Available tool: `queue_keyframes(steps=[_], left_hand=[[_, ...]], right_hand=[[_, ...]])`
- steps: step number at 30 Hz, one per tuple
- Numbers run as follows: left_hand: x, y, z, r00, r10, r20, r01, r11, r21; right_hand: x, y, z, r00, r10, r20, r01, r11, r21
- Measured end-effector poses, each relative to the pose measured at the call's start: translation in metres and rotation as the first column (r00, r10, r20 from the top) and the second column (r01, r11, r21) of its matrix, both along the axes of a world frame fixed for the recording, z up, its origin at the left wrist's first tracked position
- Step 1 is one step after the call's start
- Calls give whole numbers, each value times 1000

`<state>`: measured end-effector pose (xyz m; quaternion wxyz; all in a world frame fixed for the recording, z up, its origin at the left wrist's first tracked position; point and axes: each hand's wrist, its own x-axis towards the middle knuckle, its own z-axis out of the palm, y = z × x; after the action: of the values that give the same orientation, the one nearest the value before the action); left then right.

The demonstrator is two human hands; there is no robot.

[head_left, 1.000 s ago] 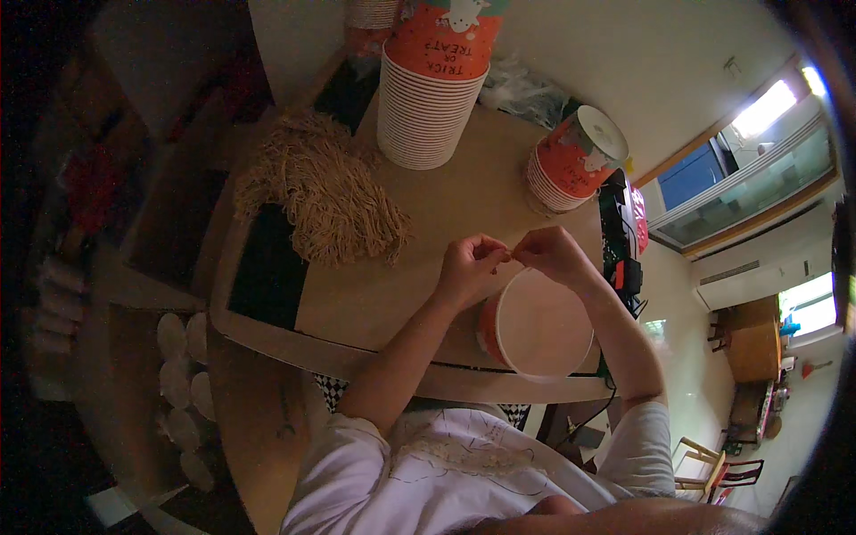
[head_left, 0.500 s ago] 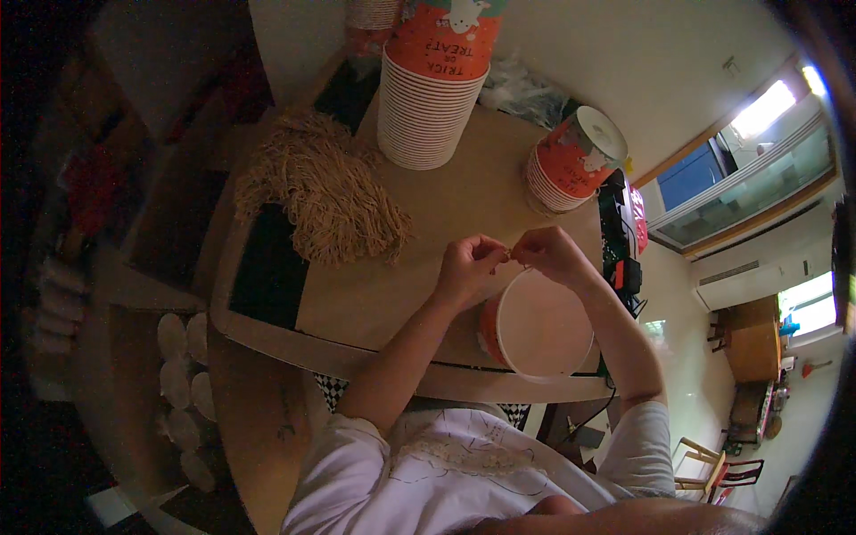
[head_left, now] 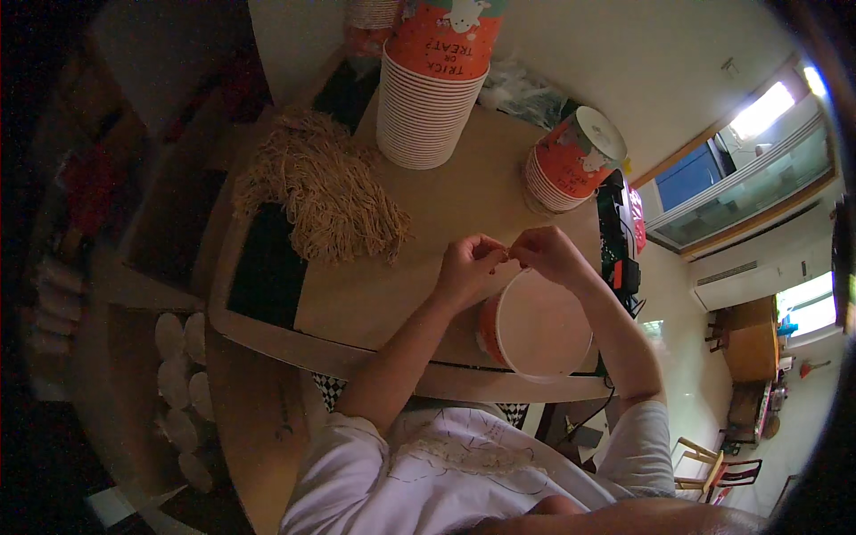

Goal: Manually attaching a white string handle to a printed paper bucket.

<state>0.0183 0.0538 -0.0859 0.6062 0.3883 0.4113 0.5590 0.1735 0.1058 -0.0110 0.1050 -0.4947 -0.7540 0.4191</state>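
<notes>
At the left, a shaggy bundle of tan string (head_left: 325, 192) is being borne by the table (head_left: 428, 227). Further right, a small brownish piece (head_left: 507, 256), too blurred to identify, is being pinched between the fingertips of the left hand (head_left: 468, 267) and the right hand (head_left: 548, 252). Just beside them, toward the person's body, an open paper tub (head_left: 542, 328) is being overlapped by the right hand, the nearer; contact cannot be told. Orange wall is being shown at its left, then a pale inside, ringed by a round pale rim.
</notes>
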Motion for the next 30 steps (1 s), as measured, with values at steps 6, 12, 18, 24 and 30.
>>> queue_keyframes(steps=[6, 12, 18, 24, 30], left_hand=[[-3, -1, 4, 1000, 6, -31, -5, 1000, 11], [-5, -3, 7, 999, 8, -42, -7, 1000, 20], [-7, -14, 23, 999, -37, 10, 37, 998, -45], [-2, -15, 22, 990, 34, -139, -16, 991, 131], [0, -22, 37, 872, 314, -376, -158, 907, 389]], right_hand=[[0, -2, 5, 999, 30, 23, -31, 999, 25], [1, -8, 6, 998, 56, 21, -58, 989, 134], [8, -17, 2, 998, -5, -69, 19, 976, 216], [7, -30, 4, 981, -46, -191, 94, 963, 251], [9, -33, 0, 963, -91, -254, 160, 951, 265]])
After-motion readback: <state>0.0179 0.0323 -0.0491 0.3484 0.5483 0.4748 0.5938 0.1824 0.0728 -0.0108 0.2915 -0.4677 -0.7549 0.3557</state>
